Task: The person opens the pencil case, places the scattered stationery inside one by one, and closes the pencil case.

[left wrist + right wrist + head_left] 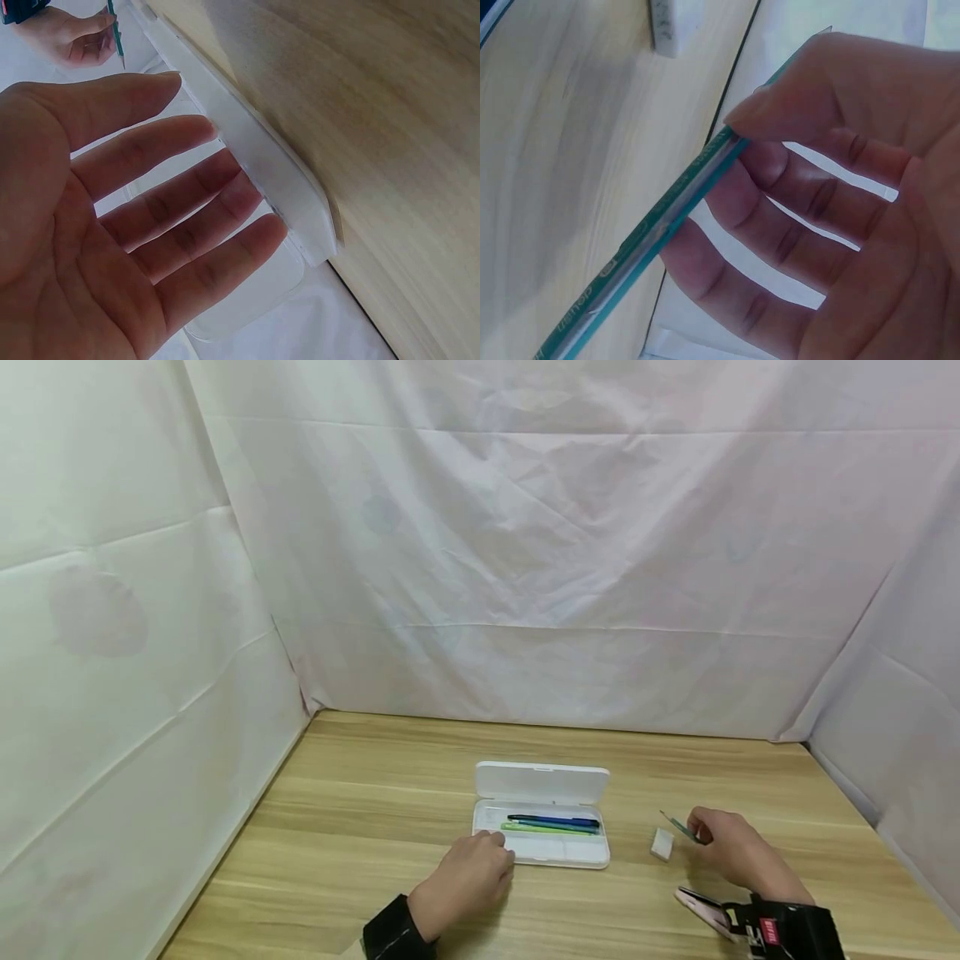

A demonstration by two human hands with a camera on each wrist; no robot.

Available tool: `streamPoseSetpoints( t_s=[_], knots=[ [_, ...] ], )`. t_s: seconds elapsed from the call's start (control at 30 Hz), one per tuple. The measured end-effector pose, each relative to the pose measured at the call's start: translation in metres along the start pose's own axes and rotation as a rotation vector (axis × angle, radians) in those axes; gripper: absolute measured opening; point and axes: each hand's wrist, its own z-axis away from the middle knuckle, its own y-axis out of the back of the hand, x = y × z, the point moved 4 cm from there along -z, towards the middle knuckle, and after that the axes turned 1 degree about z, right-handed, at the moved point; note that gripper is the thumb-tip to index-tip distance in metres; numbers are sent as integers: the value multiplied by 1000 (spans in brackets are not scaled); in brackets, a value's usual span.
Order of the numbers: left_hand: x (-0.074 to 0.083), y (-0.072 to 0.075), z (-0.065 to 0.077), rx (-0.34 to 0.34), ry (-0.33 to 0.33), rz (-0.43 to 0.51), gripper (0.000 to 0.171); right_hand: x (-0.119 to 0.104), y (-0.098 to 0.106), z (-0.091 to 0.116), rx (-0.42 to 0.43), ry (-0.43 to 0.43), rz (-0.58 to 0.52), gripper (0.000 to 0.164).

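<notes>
In the head view a white pencil case [542, 783] lies with its lid raised at the back. Several pens [558, 821], dark, blue and light green, lie inside it. My left hand [468, 870] is at its front left corner; the left wrist view shows loosely extended fingers with tips at the case's rim [255, 150]. Off to the right, my right hand [729, 847] pinches a green pencil [641, 244] between thumb and fingers, its sharpened tip pointing away in the head view. Left of that hand sits a white eraser [662, 844].
A long pink and black item [707, 912] lies near the right wrist; its kind is unclear. The wooden table [360, 810] is bordered by white cloth [525, 568] at the back and both sides.
</notes>
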Motion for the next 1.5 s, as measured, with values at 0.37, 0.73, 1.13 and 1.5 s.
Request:
streamPoseSetpoints(
  t_s=[0.37, 0.73, 1.13, 1.5],
  knots=[
    [2, 2, 0, 8, -11, -32, 17, -16, -2, -4, 24, 43, 7, 16],
    [3, 1, 0, -17, 4, -46, 17, -27, -6, -12, -5, 19, -26, 15],
    [1, 2, -1, -47, 17, -28, 16, -36, -6, -17, 8, 63, -8, 16],
    [2, 2, 0, -45, 22, -32, 16, -50, -6, -22, 0, 58, -22, 15]
  ],
)
